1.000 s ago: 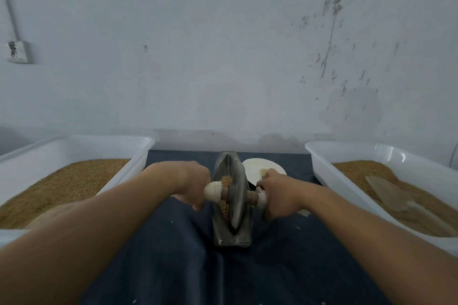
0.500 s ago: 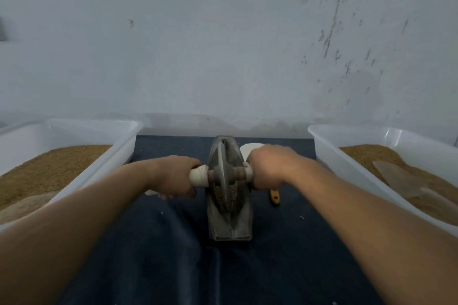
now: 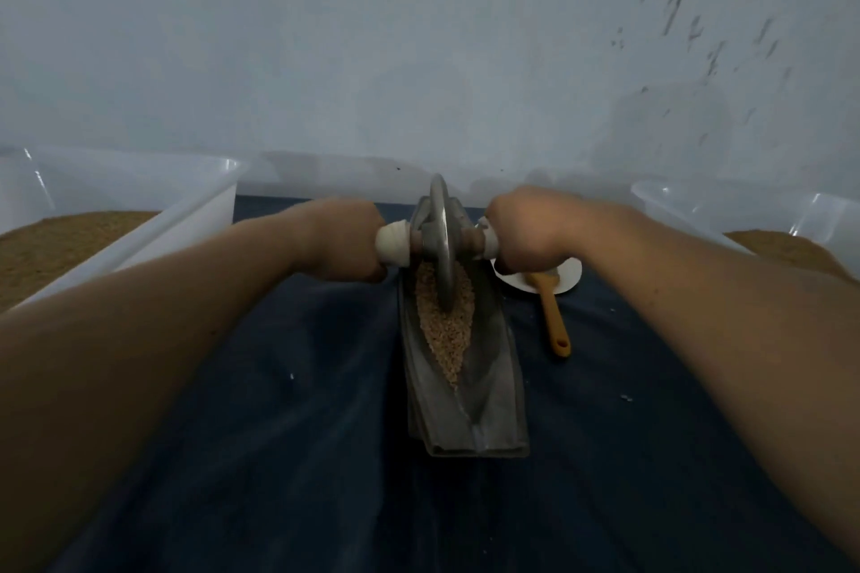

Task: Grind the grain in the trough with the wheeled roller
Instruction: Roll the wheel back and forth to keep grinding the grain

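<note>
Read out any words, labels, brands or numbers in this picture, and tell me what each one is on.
None: no text shows in this view.
Grey metal trough, grey metal wheeled roller, left white plastic tub, right white plastic tub, orange spoon: all unmarked.
Pale wall: dark stains only, no writing.

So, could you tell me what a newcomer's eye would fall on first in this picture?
The wheeled roller stands at the far end of the narrow metal trough in the centre, with the left hand and right hand gripping its handle ends. Pale grain lies in the trough on the wheel's near side. An orange spoon lies just right of the trough.
</note>
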A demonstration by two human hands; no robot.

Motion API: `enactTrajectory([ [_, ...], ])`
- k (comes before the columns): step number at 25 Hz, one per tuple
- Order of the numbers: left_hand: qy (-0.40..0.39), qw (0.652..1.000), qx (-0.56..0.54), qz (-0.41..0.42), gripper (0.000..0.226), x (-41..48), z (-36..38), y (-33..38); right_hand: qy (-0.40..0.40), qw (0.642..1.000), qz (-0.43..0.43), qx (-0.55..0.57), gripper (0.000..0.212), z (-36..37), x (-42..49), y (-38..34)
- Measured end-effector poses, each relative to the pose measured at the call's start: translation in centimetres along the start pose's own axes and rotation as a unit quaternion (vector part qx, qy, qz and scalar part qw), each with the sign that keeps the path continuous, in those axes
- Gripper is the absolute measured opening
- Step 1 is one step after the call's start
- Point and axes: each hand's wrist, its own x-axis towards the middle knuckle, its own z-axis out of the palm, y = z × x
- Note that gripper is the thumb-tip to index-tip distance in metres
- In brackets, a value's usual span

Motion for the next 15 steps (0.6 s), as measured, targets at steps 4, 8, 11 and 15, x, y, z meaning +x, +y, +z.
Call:
enactTrajectory([
  [4, 0.037, 0.999, 0.005, -0.003, 0.019, 1.1, 0.5, -0.9, 0.051, 0.999, 0.01, 0.003, 0.017, 0.4, 0.7, 0.5],
  [8, 0.027, 0.999, 0.023, -0.017, 0.021, 0.3, 0.0, -0.3, 0.056, 0.998, 0.035, 0.016, 0.011, 1.1, -0.4, -0.1],
  [11, 0.003, 0.999, 0.029, -0.033, 0.023, -1.2, -0.6, 0.7, 0.032, 0.998, 0.04, 0.03, 0.008, 1.1, -2.6, -0.8],
  [15, -0.06, 0.997, -0.008, -0.048, 0.021, -3.7, -1.2, 2.0, 0.023, 0.998, 0.037, 0.053, 0.012, 0.3, -6.0, -1.7],
])
